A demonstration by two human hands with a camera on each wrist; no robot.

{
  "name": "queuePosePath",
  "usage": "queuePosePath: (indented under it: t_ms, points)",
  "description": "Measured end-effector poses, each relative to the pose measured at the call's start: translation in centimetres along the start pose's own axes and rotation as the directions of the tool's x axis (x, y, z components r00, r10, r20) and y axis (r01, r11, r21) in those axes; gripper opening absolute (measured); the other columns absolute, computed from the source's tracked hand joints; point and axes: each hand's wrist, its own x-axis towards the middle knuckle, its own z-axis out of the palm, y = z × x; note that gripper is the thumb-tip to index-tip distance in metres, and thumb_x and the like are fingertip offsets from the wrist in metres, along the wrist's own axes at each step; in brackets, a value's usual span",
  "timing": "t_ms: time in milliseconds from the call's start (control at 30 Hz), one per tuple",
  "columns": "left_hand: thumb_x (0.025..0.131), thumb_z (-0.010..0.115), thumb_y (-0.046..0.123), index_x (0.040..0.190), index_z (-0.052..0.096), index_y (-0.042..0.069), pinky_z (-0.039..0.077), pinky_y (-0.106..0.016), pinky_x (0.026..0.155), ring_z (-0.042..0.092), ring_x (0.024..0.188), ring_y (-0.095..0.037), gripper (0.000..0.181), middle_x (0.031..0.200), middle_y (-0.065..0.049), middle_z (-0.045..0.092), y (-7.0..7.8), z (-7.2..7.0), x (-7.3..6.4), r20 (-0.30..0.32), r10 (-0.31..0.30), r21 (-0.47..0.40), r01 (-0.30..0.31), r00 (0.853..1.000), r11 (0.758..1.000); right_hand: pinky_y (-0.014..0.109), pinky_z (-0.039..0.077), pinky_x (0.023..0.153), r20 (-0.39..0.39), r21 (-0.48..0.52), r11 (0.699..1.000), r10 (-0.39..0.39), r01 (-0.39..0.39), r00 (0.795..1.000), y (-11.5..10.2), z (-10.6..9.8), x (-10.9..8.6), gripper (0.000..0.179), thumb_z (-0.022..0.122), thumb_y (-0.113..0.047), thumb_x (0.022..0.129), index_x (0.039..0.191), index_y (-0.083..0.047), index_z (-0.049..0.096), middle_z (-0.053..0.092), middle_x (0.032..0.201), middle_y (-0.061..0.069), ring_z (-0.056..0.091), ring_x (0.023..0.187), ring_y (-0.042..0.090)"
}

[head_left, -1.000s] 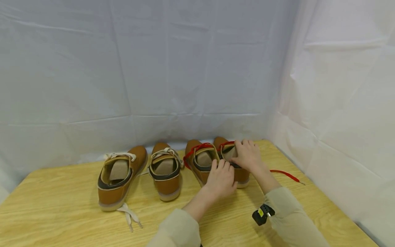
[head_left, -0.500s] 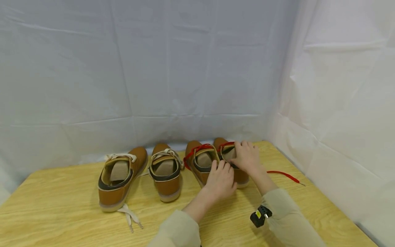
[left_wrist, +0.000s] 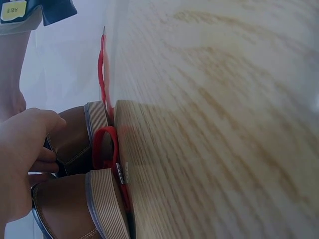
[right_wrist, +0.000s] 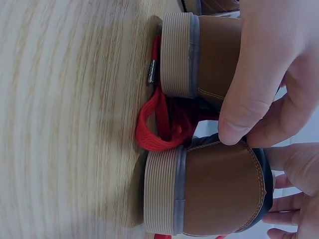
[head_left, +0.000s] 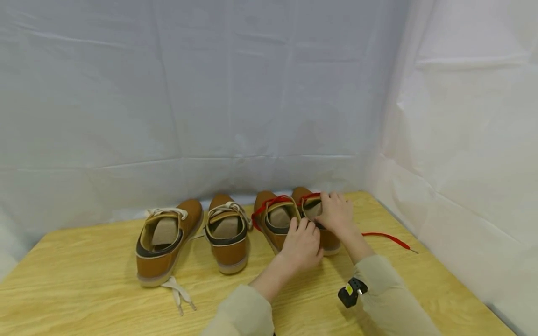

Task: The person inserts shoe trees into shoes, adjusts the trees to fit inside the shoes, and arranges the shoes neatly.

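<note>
The rightmost brown shoe (right_wrist: 219, 189), with red laces, stands on the table with its heel toward me. My left hand (head_left: 300, 242) grips the near left of its heel. The thumb (right_wrist: 237, 127) lies on the heel's back, and the fingers (left_wrist: 45, 162) reach between it and the neighbouring red-laced shoe (head_left: 271, 231). My right hand (head_left: 337, 213) holds the collar's right side, thumb at the opening, and hides the laces there. A loop of red lace (right_wrist: 159, 124) hangs between the two heels, down to the table.
Two more brown shoes with white laces, one at far left (head_left: 153, 268) and one nearer the middle (head_left: 232, 254), stand to the left. A loose white lace (head_left: 178, 291) lies in front. A red lace end (head_left: 392, 240) lies right. White cloth (head_left: 269, 116) hangs behind.
My right wrist has shifted slightly left. Both hands stay at the rightmost shoe, and the shoes keep their places.
</note>
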Motion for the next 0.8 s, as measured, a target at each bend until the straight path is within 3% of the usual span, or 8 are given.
queuePosePath:
  t_ms: [367, 633, 800]
  points:
    - [0.091, 0.048, 0.048, 0.121, 0.057, 0.011, 0.025, -0.045, 0.098, 0.039, 0.113, -0.023, 0.049, 0.117, -0.002, 0.052, 0.1, -0.02, -0.05, -0.001, 0.008, 0.01, -0.008, 1.0, 1.0, 0.059, 0.032, 0.091, 0.021, 0.012, 0.999, 0.039, -0.039, 0.999, 0.24, 0.42, 0.11, 0.065, 0.074, -0.032, 0.078, 0.129, -0.002, 0.048, 0.052, 0.12, 0.023, 0.044, 0.114, 0.04]
    - [0.091, 0.047, 0.048, 0.12, 0.057, 0.013, 0.024, -0.045, 0.099, 0.038, 0.114, -0.022, 0.047, 0.117, -0.001, 0.052, 0.12, 0.04, -0.06, -0.001, 0.006, 0.01, -0.006, 1.0, 1.0, 0.06, 0.032, 0.089, 0.043, -0.005, 0.989, 0.145, -0.145, 0.988, 0.21, 0.19, 0.04, 0.056, 0.067, -0.043, 0.082, 0.114, 0.001, 0.052, 0.056, 0.111, 0.027, 0.046, 0.108, 0.045]
    - [0.091, 0.047, 0.048, 0.12, 0.057, 0.012, 0.025, -0.045, 0.099, 0.038, 0.114, -0.023, 0.047, 0.117, -0.001, 0.053, 0.0, 0.04, -0.1, -0.017, 0.01, 0.019, -0.009, 1.0, 1.0, 0.059, 0.033, 0.088, 0.047, -0.037, 0.987, 0.158, -0.157, 0.986, -0.08, 0.09, 0.09, 0.057, 0.067, -0.046, 0.08, 0.111, 0.001, 0.053, 0.056, 0.109, 0.027, 0.047, 0.106, 0.045]
